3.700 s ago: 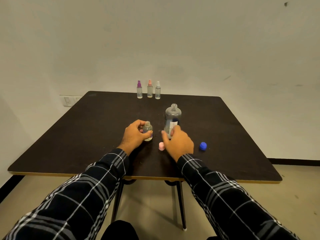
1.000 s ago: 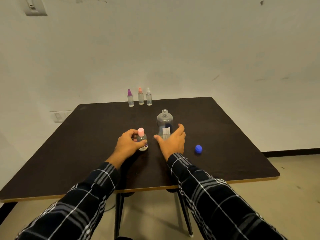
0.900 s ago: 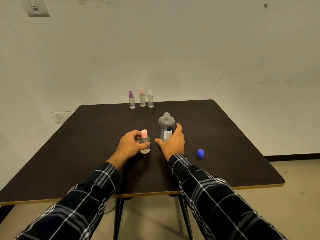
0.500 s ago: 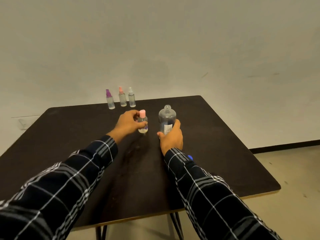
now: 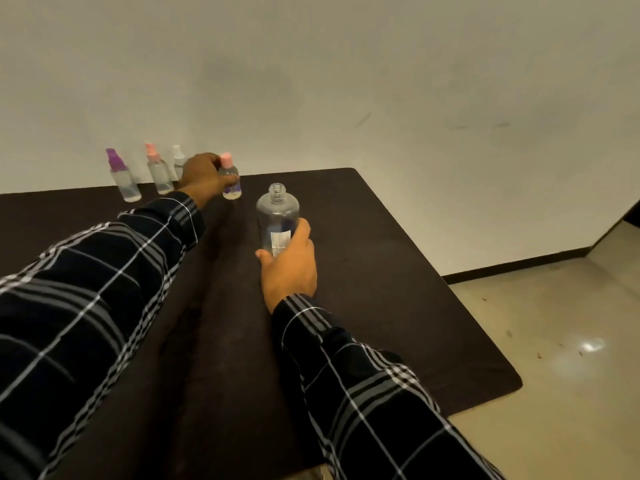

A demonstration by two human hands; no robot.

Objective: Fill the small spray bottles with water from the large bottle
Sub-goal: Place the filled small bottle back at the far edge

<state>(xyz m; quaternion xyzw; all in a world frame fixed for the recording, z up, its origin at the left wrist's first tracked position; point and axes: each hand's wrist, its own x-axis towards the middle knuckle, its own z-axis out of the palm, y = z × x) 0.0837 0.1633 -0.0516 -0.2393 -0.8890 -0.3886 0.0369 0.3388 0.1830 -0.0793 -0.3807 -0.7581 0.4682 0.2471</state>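
My left hand (image 5: pixel 202 177) is stretched far across the dark table (image 5: pixel 381 258) and grips a small pink-capped bottle (image 5: pixel 229 178) at the table's back edge. Just left of it stands a row of small spray bottles: a purple-topped one (image 5: pixel 122 176), a pink-topped one (image 5: pixel 157 171) and a white-topped one (image 5: pixel 178 161), the last partly hidden by my left hand. My right hand (image 5: pixel 289 268) wraps the lower part of the large clear bottle (image 5: pixel 277 218), which stands upright with its neck uncapped.
A pale wall rises right behind the table's back edge. The table's right edge and rounded front corner drop to a light floor (image 5: pixel 554 341). The blue cap is out of sight.
My left hand has carried the pink-capped bottle away from me to the back row. The right hand has stayed on the large bottle. The view has swung left and closer.
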